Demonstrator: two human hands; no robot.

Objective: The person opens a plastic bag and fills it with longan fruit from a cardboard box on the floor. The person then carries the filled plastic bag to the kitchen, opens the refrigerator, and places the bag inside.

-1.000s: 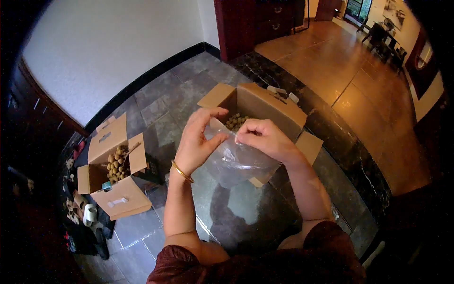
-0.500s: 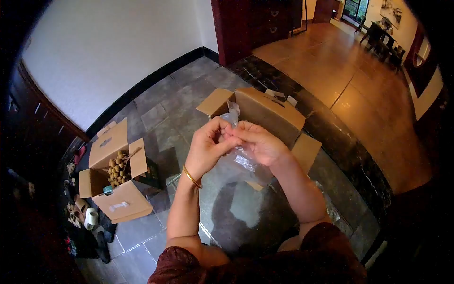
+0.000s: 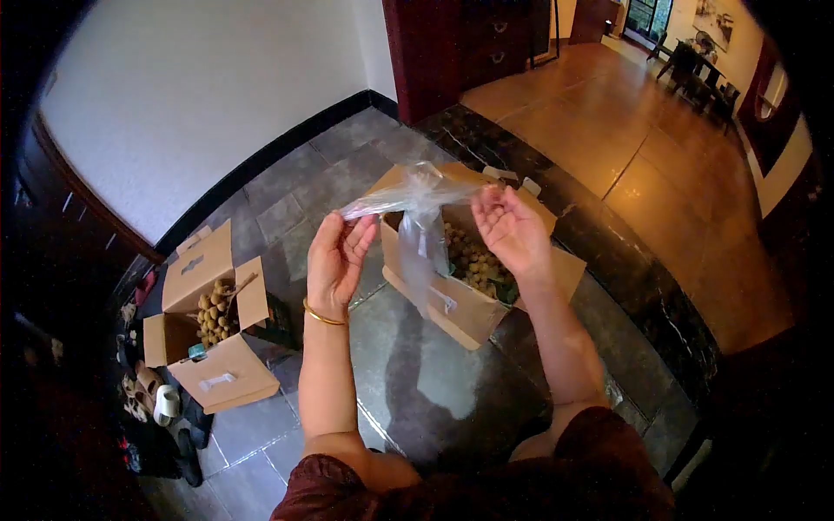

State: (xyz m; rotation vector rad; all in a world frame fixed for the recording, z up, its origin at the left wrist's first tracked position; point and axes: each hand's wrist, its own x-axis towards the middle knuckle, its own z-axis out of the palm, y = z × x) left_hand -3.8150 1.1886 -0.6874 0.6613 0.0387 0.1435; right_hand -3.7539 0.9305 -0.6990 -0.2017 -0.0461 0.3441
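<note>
A clear plastic bag [image 3: 423,217] is stretched sideways between my two hands, its lower part hanging down in front of an open cardboard box [image 3: 460,323]. My left hand [image 3: 340,259] pinches one end of the plastic between thumb and fingers, with a gold bangle on the wrist. At the other end, my right hand [image 3: 514,233] grips the plastic at its fingertips, palm partly showing. Round brown fruit like longans [image 3: 478,262], with some green leaves, fill the box below. The bag hides part of the box and its fruit.
Another open cardboard box [image 3: 228,380] stands on the left with more brown fruit [image 3: 217,319] on stems inside. Several shoes [image 3: 167,405] lie beside it. A dark stone threshold [image 3: 638,260] separates the grey tiles from a warm-lit room. A white wall [image 3: 208,104] rises at the back.
My hands were together, bunching the plastic; they have moved apart, pulling it wide between them. The fruit in the box in front now shows.
</note>
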